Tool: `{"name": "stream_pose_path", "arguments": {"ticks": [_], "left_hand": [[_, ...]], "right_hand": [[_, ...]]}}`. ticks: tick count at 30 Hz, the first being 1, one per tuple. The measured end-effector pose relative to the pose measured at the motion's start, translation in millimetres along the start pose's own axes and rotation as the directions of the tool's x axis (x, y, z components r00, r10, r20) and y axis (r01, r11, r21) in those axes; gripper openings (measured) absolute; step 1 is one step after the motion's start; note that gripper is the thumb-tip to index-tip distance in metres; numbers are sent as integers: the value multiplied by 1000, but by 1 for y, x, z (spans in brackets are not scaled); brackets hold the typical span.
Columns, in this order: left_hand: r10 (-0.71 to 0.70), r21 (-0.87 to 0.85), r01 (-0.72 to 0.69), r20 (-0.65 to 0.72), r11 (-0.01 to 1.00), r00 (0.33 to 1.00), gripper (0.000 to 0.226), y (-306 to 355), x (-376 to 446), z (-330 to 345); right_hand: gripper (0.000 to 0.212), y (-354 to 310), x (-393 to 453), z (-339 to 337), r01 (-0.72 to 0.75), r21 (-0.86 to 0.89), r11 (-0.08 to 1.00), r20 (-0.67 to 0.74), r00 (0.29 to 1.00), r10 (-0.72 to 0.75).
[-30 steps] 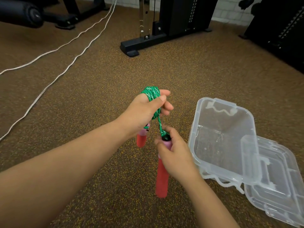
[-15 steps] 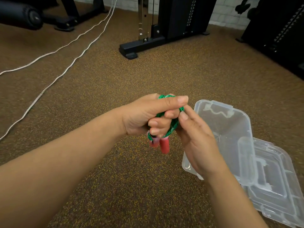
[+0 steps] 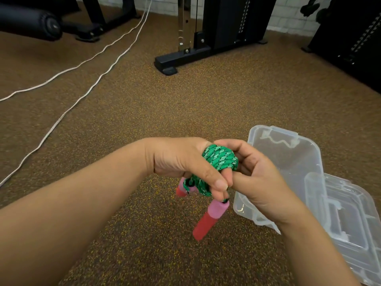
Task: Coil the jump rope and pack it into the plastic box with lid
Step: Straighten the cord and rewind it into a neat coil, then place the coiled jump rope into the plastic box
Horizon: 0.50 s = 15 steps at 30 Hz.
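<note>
Fingers of the left hand (image 3: pixel 181 159) mostly hidden inside the green jump rope (image 3: pixel 220 159) coil wound round them, thumb curled over the strands; right hand (image 3: pixel 255 178) pinching the coil's far side. One red handle (image 3: pixel 208 219) dangling below, the second (image 3: pixel 183 188) half covered. Plastic box (image 3: pixel 305 162) open on the floor (image 3: pixel 144 112) just right, lid (image 3: pixel 354 223) cut off by the frame edge. Compared with half a second ago: coil bared, lower handle dropped further

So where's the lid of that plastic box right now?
In the head view the clear lid lies on the brown floor at the lower right, partly tucked under the open plastic box, just right of the right hand.
</note>
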<state>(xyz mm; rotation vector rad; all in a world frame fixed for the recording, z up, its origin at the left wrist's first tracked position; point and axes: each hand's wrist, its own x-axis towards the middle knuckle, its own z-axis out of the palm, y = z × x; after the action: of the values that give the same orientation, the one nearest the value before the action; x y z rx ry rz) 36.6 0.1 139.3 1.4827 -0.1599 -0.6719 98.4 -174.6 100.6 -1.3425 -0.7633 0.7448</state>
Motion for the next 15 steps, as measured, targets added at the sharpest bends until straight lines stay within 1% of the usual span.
{"name": "stream_pose_path", "arguments": {"ticks": [3, 5, 7, 9, 12, 13, 15], "left_hand": [[-13, 2, 13, -119, 1000, 993, 21, -3, -1, 3], [-6, 2, 6, -248, 1000, 969, 18, -2, -3, 4], [27, 80, 6, -395, 997, 918, 20, -2, -4, 2], [71, 169, 12, -478, 986, 876, 20, 1, -3, 4], [137, 281, 40, -581, 959, 803, 13, 6, 3, 9], [157, 301, 46, -615, 952, 773, 11, 9, 6, 10], [188, 269, -6, -656, 963, 731, 10, 15, 10, 12]], "right_hand": [[44, 3, -1, 6, 32, -11, 999, -64, 997, -33], [44, 3, -2, 7, 44, -26, 999, -113, 993, -47], [49, 2, -2, 9, 48, -45, 998, -164, 985, -55], [51, 4, 0, 10, 69, -70, 995, -212, 974, -82], [46, 8, 3, 13, 111, -93, 989, -269, 954, -133], [48, 9, 2, 13, 119, -101, 988, -281, 949, -143], [59, 13, 0, 12, 120, -98, 988, -278, 950, -143]]}}
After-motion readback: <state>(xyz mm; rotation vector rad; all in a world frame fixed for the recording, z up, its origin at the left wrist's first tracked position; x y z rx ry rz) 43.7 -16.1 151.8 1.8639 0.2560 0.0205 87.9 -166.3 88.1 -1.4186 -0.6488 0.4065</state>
